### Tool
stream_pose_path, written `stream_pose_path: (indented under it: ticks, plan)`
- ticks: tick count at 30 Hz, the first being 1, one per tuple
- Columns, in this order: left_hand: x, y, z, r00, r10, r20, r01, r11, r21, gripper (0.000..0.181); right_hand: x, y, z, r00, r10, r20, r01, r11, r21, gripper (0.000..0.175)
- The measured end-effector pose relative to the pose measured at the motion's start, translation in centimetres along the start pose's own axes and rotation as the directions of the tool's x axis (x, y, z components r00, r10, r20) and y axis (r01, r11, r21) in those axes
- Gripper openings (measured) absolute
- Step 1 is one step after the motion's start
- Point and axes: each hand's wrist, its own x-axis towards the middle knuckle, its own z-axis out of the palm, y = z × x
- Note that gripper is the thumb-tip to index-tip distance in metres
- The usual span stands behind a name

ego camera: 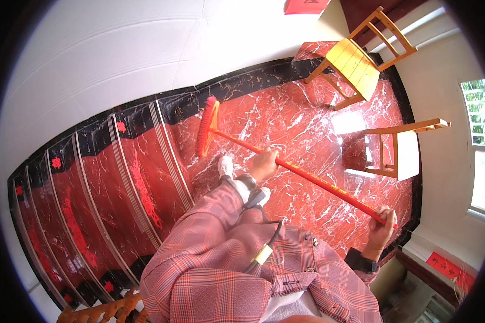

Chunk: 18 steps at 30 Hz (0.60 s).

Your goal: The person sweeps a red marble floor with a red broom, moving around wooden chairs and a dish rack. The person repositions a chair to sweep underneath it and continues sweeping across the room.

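Observation:
A red-handled broom (323,182) crosses in front of me at a slant. My left hand (264,164) is wrapped around its shaft partway down. At the upper end of the handle, my right hand (381,227) has its fingers closed around the tip. The broom head (208,127), with red bristles and an orange frame, points toward the stairs and the wall. Whether the bristles touch the floor I cannot tell. Beneath the shaft spreads a glossy red marble-patterned floor (303,210). My white shoes stand on it, close to the broom head.
A staircase (105,189) with pale nosing strips and red cut-out decorations drops away at left. Two wooden chairs, one tall-backed (351,64) and another (400,149), stand at right. A white wall (145,52) runs along the far side. Carved wooden railing (113,309) shows at lower left.

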Motion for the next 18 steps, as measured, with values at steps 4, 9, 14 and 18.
stream_pose_path:
  ticks: [4,9,14,18]
  plan:
    - [-2.3,6.3,-5.2,0.986,0.151,-0.072,-0.146,0.987,0.063,0.021,-1.4,-3.2,-6.5,0.999,-0.012,-0.033,0.02,0.969,0.248,0.034]
    - [0.0,12.3,-8.0,0.941,0.279,-0.189,-0.263,0.959,0.108,0.021,-2.8,-3.9,-9.7,0.978,-0.154,-0.143,0.196,0.91,0.365,0.03]
    - [6.2,12.0,-3.1,0.964,0.236,-0.123,-0.212,0.96,0.181,0.014,-5.0,-0.3,-8.2,0.968,-0.058,-0.242,0.132,0.945,0.3,0.032]
    - [4.4,11.2,3.8,0.967,0.223,0.119,-0.236,0.967,0.1,0.014,-6.7,-2.0,-9.3,0.966,-0.124,-0.225,0.149,0.984,0.095,0.035]
